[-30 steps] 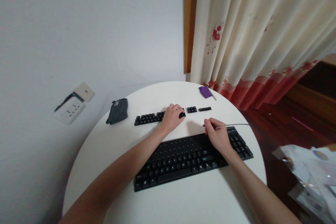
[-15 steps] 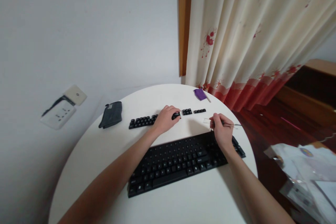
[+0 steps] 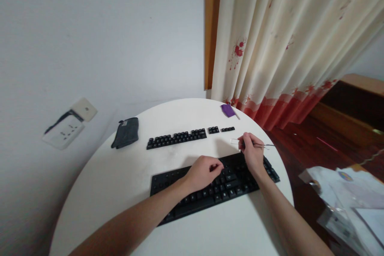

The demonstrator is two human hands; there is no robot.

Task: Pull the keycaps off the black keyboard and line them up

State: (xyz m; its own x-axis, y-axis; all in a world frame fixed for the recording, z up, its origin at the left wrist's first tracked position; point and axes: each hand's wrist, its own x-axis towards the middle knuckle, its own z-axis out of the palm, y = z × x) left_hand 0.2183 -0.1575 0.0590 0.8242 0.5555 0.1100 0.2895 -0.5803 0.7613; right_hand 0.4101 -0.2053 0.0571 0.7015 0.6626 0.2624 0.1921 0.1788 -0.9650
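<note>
My left hand (image 3: 203,173) hovers over the middle of the black keyboard (image 3: 180,202). Its fingers are curled with thumb and forefinger pinched together, and what they hold is hidden. My right hand (image 3: 252,155) rests at the keyboard's far right corner. It is closed on a thin metal tool (image 3: 235,141) whose ends stick out to both sides of the fingers. Behind the keyboard, loose black keycaps lie in a long row (image 3: 176,138), with two short groups (image 3: 213,130) to its right.
The round white table (image 3: 120,176) stands against a white wall with a loose socket plate (image 3: 67,128). A dark grey pouch (image 3: 126,138) lies at the back left and a purple item (image 3: 228,110) at the back right, near the curtain (image 3: 285,48). Plastic bags (image 3: 348,196) lie on the floor to the right.
My left hand left the end of the keycap row and came back over the keyboard, fingers pinched. My right hand stayed at the far right corner with the tool.
</note>
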